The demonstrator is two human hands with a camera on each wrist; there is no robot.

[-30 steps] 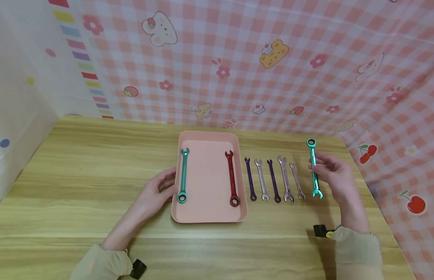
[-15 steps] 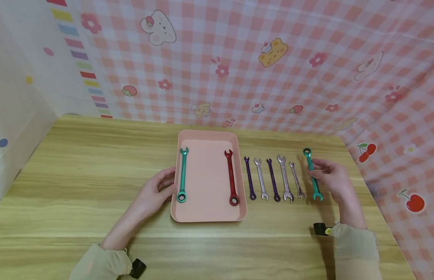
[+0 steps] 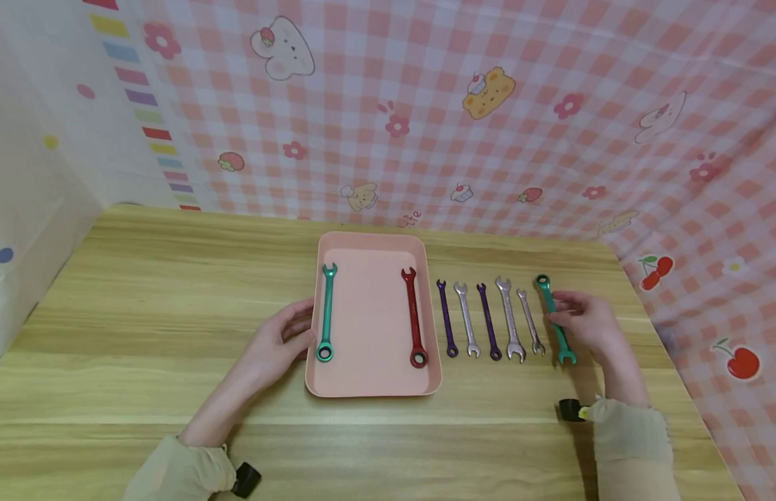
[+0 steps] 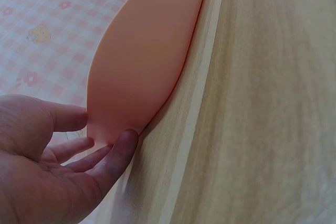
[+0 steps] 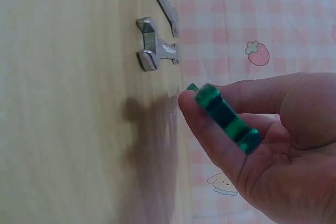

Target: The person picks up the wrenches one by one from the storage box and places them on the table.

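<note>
My right hand [image 3: 588, 321] pinches a green combination wrench [image 3: 559, 332] by the middle of its shank, ring end pointing away and open jaw towards me. In the right wrist view the green wrench [image 5: 226, 116] is held between thumb and fingers, above the table and its own shadow. My left hand [image 3: 280, 346] is at the left side of a pink tray [image 3: 374, 386]; in the left wrist view its fingertips touch the tray's outer wall [image 4: 142, 51]. Inside the tray lie a second green wrench [image 3: 328, 313] on the left and a red wrench [image 3: 414, 316] on the right.
Between tray and right hand, several smaller wrenches lie in a row: a purple one [image 3: 447, 319], a silver one [image 3: 468, 320], another purple one [image 3: 489, 321], a large silver one [image 3: 510, 320] and a small silver one [image 3: 531, 322]. A checked cloth [image 3: 375, 104] hangs behind the table [image 3: 175, 299].
My right hand has lowered the green wrench towards the table and shifted it slightly left, close to the row's right end. The left hand and tray have stayed in place.
</note>
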